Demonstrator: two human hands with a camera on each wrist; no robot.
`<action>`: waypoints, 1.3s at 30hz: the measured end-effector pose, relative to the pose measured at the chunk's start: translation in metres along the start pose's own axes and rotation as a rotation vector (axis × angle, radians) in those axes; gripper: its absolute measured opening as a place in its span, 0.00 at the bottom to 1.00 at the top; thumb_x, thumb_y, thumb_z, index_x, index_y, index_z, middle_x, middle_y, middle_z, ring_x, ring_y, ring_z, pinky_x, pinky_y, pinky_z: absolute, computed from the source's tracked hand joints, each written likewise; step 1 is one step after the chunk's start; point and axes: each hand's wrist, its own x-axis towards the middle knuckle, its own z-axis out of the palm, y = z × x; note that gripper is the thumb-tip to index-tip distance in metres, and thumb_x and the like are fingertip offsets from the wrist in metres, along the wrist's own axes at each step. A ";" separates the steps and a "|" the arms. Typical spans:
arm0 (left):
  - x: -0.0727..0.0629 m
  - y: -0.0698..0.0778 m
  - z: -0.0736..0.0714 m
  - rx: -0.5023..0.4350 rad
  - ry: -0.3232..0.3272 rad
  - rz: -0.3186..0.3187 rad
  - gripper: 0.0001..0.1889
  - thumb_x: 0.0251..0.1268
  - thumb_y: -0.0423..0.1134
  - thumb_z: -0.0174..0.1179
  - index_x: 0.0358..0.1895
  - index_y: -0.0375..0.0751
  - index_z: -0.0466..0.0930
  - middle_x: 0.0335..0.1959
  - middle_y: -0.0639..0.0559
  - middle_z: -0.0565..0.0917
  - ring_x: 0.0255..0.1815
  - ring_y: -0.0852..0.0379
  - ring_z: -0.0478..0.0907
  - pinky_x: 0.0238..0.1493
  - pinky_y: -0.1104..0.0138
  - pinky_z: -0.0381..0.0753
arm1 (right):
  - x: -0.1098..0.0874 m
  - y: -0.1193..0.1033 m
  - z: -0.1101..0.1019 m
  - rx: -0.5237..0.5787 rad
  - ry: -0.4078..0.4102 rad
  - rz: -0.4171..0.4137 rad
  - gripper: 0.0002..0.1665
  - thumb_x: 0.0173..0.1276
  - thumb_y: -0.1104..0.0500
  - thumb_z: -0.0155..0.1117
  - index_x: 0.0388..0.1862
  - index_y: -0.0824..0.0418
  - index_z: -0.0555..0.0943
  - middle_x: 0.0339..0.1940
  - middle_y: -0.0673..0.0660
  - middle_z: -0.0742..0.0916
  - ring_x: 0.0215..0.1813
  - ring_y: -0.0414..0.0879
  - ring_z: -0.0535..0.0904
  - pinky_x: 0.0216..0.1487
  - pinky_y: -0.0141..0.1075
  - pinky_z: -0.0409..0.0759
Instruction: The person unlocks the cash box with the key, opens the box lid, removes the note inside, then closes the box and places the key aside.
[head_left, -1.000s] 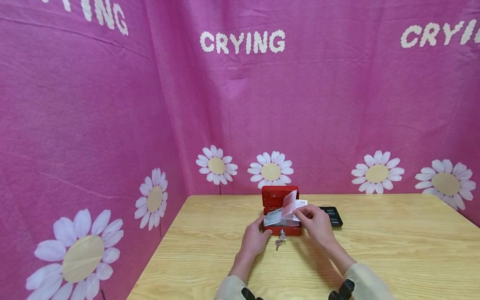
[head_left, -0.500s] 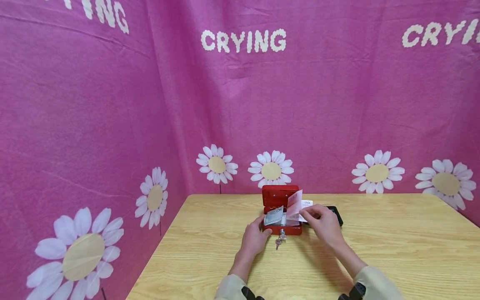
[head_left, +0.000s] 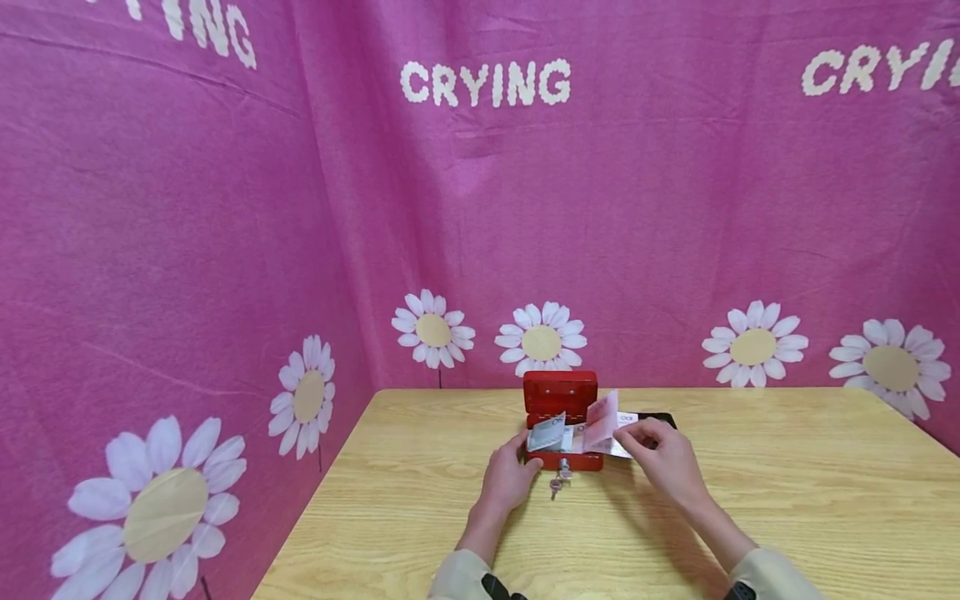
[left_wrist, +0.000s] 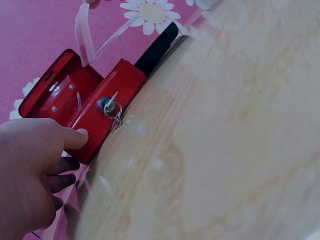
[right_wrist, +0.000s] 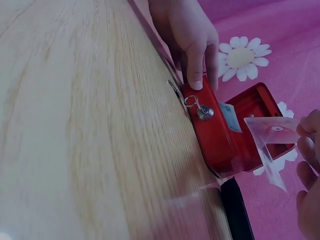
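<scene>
A red cash box (head_left: 588,462) stands on the table with its lid raised. My left hand (head_left: 507,479) grips its left end, thumb on the front wall and fingers round the side. A folded grey-green banknote (head_left: 547,434) and a paler pinkish note lie inside. My right hand (head_left: 667,462) pinches folded pink banknotes (head_left: 602,421) between thumb and fingertips, above the right end of the box; they hang half unfolded in the right wrist view. Keys (left_wrist: 114,111) on a ring hang from the lock at the box's front.
A black tray (right_wrist: 235,207) lies on the table against or close to the box's right end, partly hidden by the notes and right hand. The wooden table (head_left: 420,442) meets a pink cloth backdrop (head_left: 637,208) with daisies behind it.
My right hand has drawn the pink banknotes rightward, from over the middle of the box to its right end. The left hand and the box have stayed put.
</scene>
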 end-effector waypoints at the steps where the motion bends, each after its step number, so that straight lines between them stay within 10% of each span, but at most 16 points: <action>1: 0.000 0.000 0.000 -0.001 0.000 -0.001 0.29 0.69 0.38 0.62 0.72 0.38 0.68 0.69 0.42 0.76 0.71 0.42 0.70 0.70 0.47 0.71 | -0.001 0.000 -0.001 -0.001 -0.002 0.004 0.06 0.65 0.55 0.70 0.33 0.57 0.88 0.29 0.50 0.86 0.31 0.31 0.72 0.34 0.27 0.73; 39: 0.000 0.000 0.000 -0.001 0.000 -0.009 0.29 0.69 0.38 0.62 0.72 0.39 0.69 0.69 0.43 0.75 0.71 0.43 0.70 0.70 0.47 0.71 | -0.013 0.018 -0.026 -0.019 -0.195 0.146 0.03 0.62 0.59 0.66 0.29 0.56 0.82 0.27 0.49 0.81 0.31 0.36 0.71 0.32 0.29 0.70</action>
